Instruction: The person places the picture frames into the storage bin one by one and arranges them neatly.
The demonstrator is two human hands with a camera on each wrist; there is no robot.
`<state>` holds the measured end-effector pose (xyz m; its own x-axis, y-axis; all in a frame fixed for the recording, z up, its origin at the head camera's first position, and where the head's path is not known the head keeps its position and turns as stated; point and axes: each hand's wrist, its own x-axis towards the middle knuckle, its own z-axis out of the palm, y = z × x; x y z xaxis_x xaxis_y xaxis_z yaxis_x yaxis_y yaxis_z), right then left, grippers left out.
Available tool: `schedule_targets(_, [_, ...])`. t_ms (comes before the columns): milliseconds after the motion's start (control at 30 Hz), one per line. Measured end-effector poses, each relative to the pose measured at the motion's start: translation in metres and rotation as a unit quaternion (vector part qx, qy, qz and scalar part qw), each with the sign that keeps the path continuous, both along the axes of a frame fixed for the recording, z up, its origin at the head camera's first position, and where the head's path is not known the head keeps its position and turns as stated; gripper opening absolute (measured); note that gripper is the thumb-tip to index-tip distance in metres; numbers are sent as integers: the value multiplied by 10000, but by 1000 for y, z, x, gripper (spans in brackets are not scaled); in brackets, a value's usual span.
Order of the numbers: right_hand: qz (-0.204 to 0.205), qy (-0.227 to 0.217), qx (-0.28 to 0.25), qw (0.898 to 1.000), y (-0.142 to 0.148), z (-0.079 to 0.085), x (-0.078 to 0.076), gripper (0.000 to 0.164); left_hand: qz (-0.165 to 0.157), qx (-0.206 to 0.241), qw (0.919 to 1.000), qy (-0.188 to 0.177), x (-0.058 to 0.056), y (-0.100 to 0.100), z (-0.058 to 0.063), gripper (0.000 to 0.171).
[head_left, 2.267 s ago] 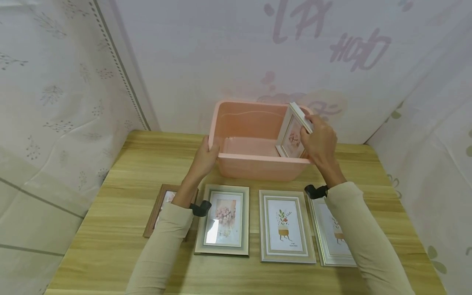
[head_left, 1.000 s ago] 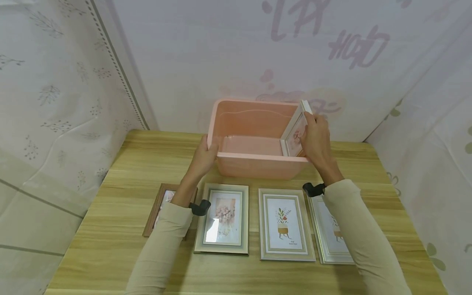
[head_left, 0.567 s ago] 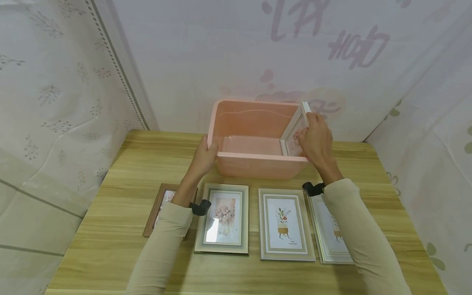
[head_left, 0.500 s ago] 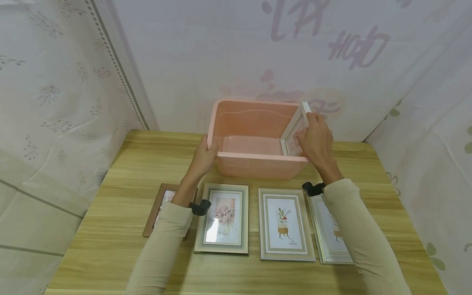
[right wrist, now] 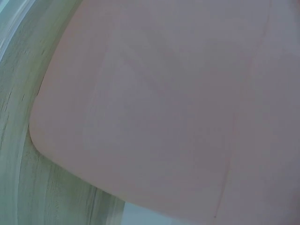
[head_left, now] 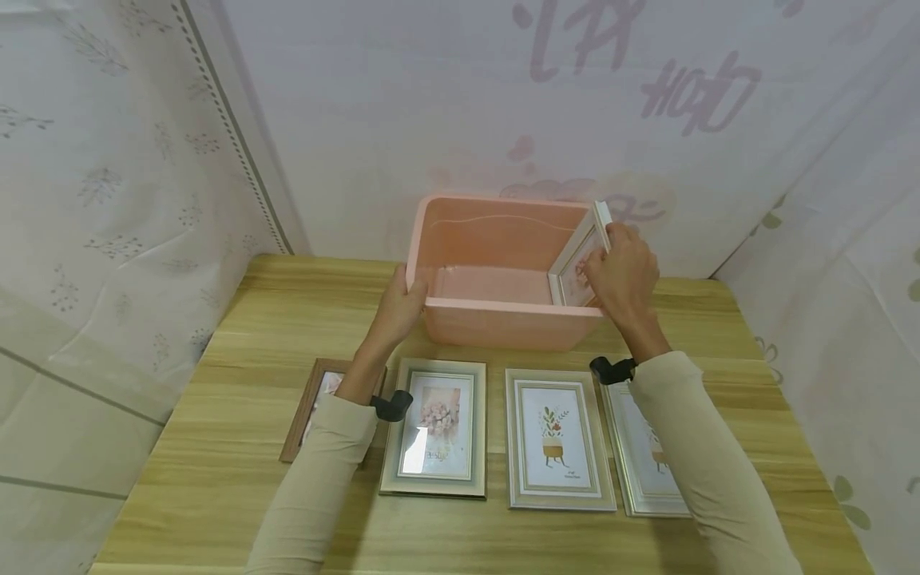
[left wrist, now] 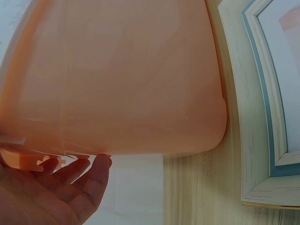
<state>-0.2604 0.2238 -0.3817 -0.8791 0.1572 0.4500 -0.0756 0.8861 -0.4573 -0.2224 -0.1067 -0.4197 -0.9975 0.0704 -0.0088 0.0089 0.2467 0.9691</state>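
Note:
A pink plastic bin (head_left: pixel 513 323) stands at the back of the wooden table. My left hand (head_left: pixel 397 307) grips its left end at the rim; in the left wrist view that hand's curled fingers (left wrist: pixel 96 180) hook under the rim. My right hand (head_left: pixel 624 275) holds the upper edge of a white picture frame (head_left: pixel 563 271) with a pink flower print. This frame stands on edge inside the bin, leaning along the right end wall. Its right part is hidden behind the hand. In the right wrist view only the bin's outer wall (right wrist: pixel 140 108) fills the picture.
Several picture frames lie flat in a row in front: a brown one (head_left: pixel 302 415) partly under the left arm, a cream one (head_left: pixel 433 483), a beige one (head_left: pixel 561 499) and a whitish one (head_left: pixel 650 503) partly under the right sleeve. Printed fabric (head_left: pixel 467 96) hangs close behind the bin.
Over the last two seconds the white picture frame has shifted right, from further inside the bin to its right end wall, with my right hand on it. The left hand has stayed put.

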Motion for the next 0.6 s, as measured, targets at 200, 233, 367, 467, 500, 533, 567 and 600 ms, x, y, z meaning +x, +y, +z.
schedule_targets(200, [-3,-278,-224,9994,4,2,3,47,39,-1,9999,-104,1,3,0,40])
schedule_targets(233, [14,-330,-253,9991,6,3,3,49,43,-12,9999,-116,1,3,0,40])
schedule_targets(367, [66,-668,-349,9971,12,11,7,55,57,-35,9999,-87,2,3,1,40])
schedule_targets(467, [105,-857,-474,9951,19,20,11,61,93,-70,9999,-39,2,2,2,41])
schedule_targets(500, [112,-881,-508,9948,22,22,12,62,101,-71,9999,-20,2,1,2,41])
schedule_targets(533, [142,-855,-547,9947,25,23,14,63,111,-79,9999,0,2,1,2,41])
schedule_targets(567, [170,-831,-569,9948,28,23,15,64,114,-73,9999,10,1,1,1,41])
schedule_targets(600, [204,-796,-589,9949,31,23,17,63,114,-79,9999,16,1,1,1,41])
